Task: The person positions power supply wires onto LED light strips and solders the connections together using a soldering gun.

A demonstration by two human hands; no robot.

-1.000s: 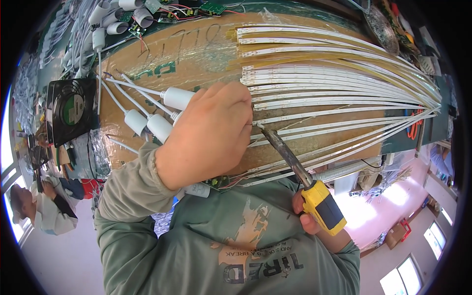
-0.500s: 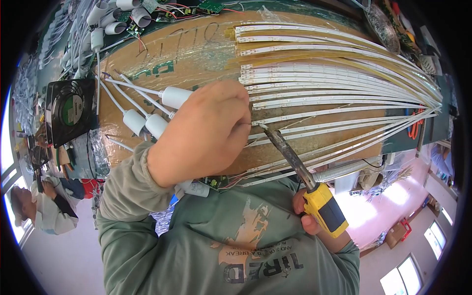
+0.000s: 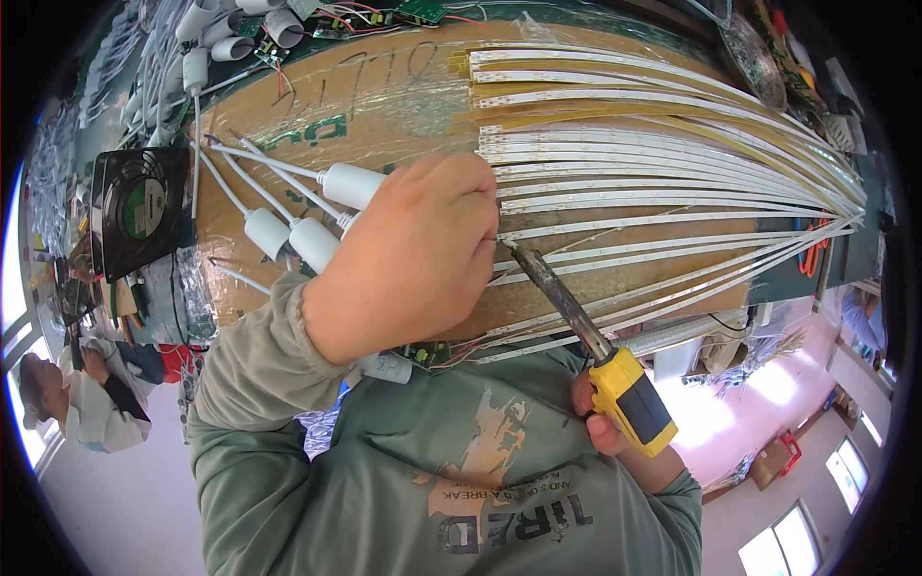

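Note:
My left hand [image 3: 408, 254] is closed in a pinch at the left end of a white LED strip [image 3: 576, 224]; what its fingertips hold is hidden behind them. In my right hand [image 3: 600, 422], mostly hidden behind the handle, is a soldering iron [image 3: 567, 307] with a yellow and black grip and a dark metal barrel. Its tip meets the end of that strip, right beside my left fingers. Several white plastic housings with white cables, one of them a near housing [image 3: 315, 244], lie left of and partly beneath my left hand.
More LED strips [image 3: 615, 144] fan out rightward over a brown cardboard sheet [image 3: 384, 91]. A black fan [image 3: 140, 213] stands at the left. Green circuit boards [image 3: 423, 12] and loose housings crowd the far side. Another person [image 3: 96, 394] sits at far left.
The soldering iron's tip has shifted slightly left, closer to the strip's end. My left hand keeps its pinch, and the whole bench appears a little further right in the picture.

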